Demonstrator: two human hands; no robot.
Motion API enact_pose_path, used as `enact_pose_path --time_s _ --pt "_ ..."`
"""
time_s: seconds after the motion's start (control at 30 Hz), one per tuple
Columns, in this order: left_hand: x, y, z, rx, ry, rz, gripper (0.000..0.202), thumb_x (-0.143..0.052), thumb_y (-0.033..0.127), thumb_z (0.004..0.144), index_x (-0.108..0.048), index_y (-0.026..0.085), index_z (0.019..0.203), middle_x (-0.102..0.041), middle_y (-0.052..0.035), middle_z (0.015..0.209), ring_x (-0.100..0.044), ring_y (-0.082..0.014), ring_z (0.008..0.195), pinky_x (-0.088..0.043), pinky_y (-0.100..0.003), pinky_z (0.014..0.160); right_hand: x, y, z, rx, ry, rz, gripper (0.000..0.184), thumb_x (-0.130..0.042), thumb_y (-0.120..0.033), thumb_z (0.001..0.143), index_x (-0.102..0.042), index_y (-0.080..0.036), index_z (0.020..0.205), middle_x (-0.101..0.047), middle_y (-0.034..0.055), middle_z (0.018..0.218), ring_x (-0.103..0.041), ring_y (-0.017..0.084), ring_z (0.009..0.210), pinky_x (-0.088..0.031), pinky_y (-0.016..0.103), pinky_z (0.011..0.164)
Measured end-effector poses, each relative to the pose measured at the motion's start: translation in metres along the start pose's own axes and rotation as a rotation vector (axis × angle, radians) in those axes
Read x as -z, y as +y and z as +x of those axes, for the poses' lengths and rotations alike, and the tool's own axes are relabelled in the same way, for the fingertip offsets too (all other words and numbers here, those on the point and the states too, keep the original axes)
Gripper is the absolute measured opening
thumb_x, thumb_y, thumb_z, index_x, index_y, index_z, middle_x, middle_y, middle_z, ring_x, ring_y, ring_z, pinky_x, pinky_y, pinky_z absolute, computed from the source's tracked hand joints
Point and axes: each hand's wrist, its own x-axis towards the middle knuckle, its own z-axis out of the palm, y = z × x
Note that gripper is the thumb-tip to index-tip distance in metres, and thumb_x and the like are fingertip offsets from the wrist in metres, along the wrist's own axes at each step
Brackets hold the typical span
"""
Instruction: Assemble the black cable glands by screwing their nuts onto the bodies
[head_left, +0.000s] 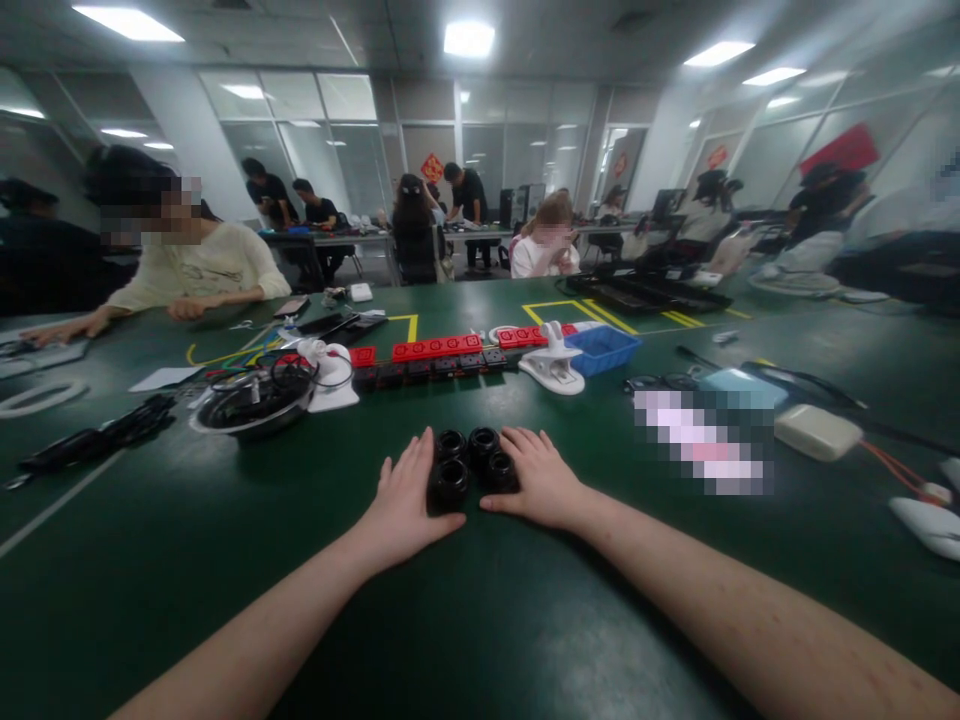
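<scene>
Several short black cylinders [451, 484] with round openings on top stand huddled together on the green table in front of me. My left hand [405, 495] lies along their left side, its fingers stretched forward and its thumb pointing inward at the near side. On the right, my right hand [541, 477] lies against the cluster with fingers extended and thumb out. Both hands are open and flank the cylinders; whether they press on them I cannot tell. Behind the cluster runs a row of red socket blocks [437, 347] and black socket blocks [431, 370].
A metal bowl [251, 415] of dark parts stands left, beside a white clip base [332, 392]. Another white clip [553, 372] and a blue bin [606, 350] are behind right. A cream box [817, 432] and cables lie right. A person [202, 262] sits far left.
</scene>
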Motion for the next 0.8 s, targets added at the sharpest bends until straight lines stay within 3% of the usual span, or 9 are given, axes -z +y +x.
enact_pose_path --time_s 0.1,0.23,0.33,0.57,0.7,0.8 --pt "0.009 -0.019 -0.001 0.043 -0.043 -0.189 0.091 -0.055 0.027 0.069 0.003 0.020 0.139 -0.008 -0.0113 0.144 -0.008 -0.0307 0.131 -0.015 -0.052 0.104 0.002 0.001 0.000 0.004 -0.011 0.011 0.092 -0.051 -0.073 0.060 -0.037 -0.015 0.130 -0.036 0.0166 0.134 -0.028 0.035 0.123 -0.017 0.054 0.101" --pt "0.013 -0.035 -0.004 0.068 0.079 -0.416 0.069 -0.046 0.025 0.077 -0.012 0.026 0.137 -0.032 -0.0074 0.137 -0.030 -0.0263 0.125 -0.027 -0.047 0.102 0.004 0.000 0.000 -0.008 -0.027 0.027 0.092 -0.051 -0.073 0.060 -0.037 -0.015 0.130 -0.035 0.0162 0.134 -0.027 0.034 0.124 -0.015 0.053 0.101" --pt "0.013 -0.034 -0.010 0.086 0.121 -0.426 0.059 -0.046 0.032 0.081 -0.022 0.026 0.135 -0.043 -0.0065 0.129 -0.038 -0.0260 0.120 -0.030 -0.047 0.100 0.005 -0.002 0.001 -0.024 -0.039 0.032 0.092 -0.052 -0.072 0.060 -0.036 -0.015 0.130 -0.034 0.0165 0.135 -0.026 0.034 0.124 -0.014 0.053 0.101" --pt "0.014 -0.036 -0.008 0.078 0.210 -0.533 0.058 -0.051 0.038 0.077 -0.035 0.019 0.129 -0.050 -0.0090 0.120 -0.047 -0.0250 0.112 -0.034 -0.043 0.098 0.007 -0.002 -0.004 -0.042 -0.039 0.015 0.093 -0.055 -0.070 0.060 -0.038 -0.010 0.129 -0.033 0.0186 0.135 -0.028 0.034 0.124 -0.017 0.052 0.101" --pt "0.019 -0.035 0.004 0.093 0.174 -0.735 0.050 -0.051 0.037 0.073 -0.049 0.014 0.117 -0.055 -0.0107 0.116 -0.048 -0.0250 0.111 -0.036 -0.040 0.097 0.006 -0.002 -0.007 -0.053 -0.029 0.022 0.087 -0.055 -0.068 0.062 -0.040 -0.013 0.128 -0.034 0.0171 0.135 -0.028 0.032 0.124 -0.018 0.050 0.102" --pt "0.022 -0.026 0.008 0.088 0.149 -0.822 0.049 -0.048 0.028 0.071 -0.048 0.014 0.118 -0.054 -0.0095 0.118 -0.045 -0.0225 0.115 -0.034 -0.038 0.099 0.006 -0.004 -0.009 -0.064 -0.019 0.031 0.083 -0.055 -0.066 0.064 -0.040 -0.015 0.128 -0.034 0.0155 0.135 -0.027 0.030 0.125 -0.017 0.048 0.102"
